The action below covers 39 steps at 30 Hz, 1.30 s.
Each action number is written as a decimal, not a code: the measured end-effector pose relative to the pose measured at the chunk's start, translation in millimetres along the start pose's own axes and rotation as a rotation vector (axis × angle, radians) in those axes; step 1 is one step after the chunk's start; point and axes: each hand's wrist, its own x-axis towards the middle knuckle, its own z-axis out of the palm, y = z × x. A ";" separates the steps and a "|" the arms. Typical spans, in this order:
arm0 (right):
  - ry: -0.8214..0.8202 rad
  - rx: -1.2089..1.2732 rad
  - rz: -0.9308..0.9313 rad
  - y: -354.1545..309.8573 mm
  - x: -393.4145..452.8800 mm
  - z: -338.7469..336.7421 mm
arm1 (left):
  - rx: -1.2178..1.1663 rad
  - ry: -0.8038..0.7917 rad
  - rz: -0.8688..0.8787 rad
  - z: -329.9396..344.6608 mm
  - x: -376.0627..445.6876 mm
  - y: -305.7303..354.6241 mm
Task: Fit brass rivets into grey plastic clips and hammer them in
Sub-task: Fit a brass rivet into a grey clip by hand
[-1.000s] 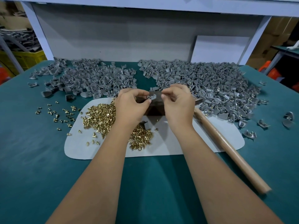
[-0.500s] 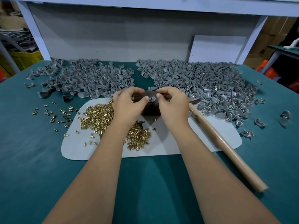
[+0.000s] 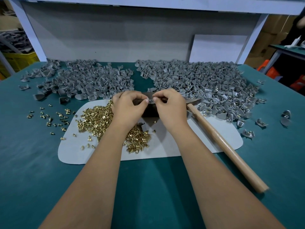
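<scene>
Both the left hand (image 3: 127,108) and the right hand (image 3: 171,107) pinched 1 grey clip (image 3: 150,100) above the dark block (image 3: 149,111); the hammer (image 3: 221,139) lay right of the block.

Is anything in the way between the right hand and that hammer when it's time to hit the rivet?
Nothing visible. The hammer lies just beside the right hand, its handle bare on the table. Both hands, the left hand too, pinch one clip.
</scene>
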 end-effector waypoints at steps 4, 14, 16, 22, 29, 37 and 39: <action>-0.002 0.006 0.012 -1.6 -0.1 0.0 | 0.017 -0.007 0.009 -0.7 -0.2 0.1; -0.012 -0.014 0.033 -3.0 1.8 1.5 | 0.014 -0.022 0.019 -1.8 -0.9 -1.5; -0.011 -0.002 0.044 -3.0 2.6 1.3 | -0.001 -0.026 0.016 -2.0 -0.8 -1.5; -0.017 0.019 0.073 -3.7 3.9 2.1 | -0.002 -0.028 0.016 -2.0 -0.9 -0.3; -0.023 -0.007 0.058 -4.5 4.4 2.0 | -0.028 -0.036 0.015 -1.9 -0.1 -0.3; -0.063 -0.034 0.075 -5.7 5.3 -0.9 | -0.010 -0.032 0.003 -1.8 -1.6 0.1; -0.066 -0.043 0.076 -6.5 4.9 -0.7 | -0.005 -0.035 0.002 -2.0 -1.2 0.0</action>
